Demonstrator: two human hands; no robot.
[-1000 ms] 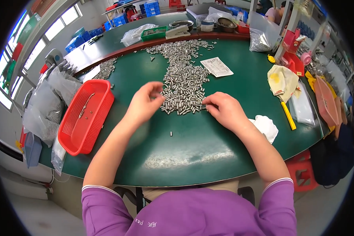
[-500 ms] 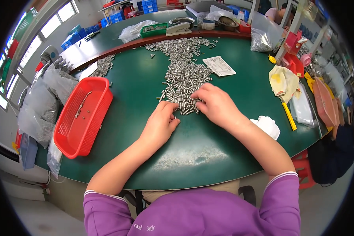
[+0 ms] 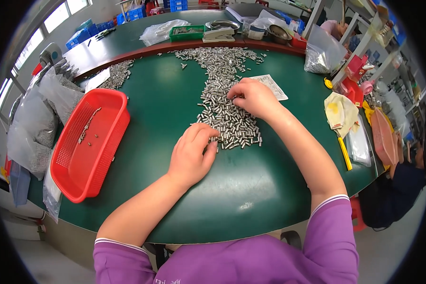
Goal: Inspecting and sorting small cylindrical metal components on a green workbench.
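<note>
On the green table (image 3: pixel 151 94), now reaching farther up the heaped metal cylinders (image 3: pixel 232 127) with curled right hand (image 3: pixel 254 98), keeping curled left hand (image 3: pixel 192 151) at their near-left edge, so working deeper; cannot tell whether gripping any.

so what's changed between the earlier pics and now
The right hand moved farther out and leftward, over the metal pile; the left hand came nearer the person, to its front-left edge. A lone piece no longer shows. Red basket and card stayed.
</note>
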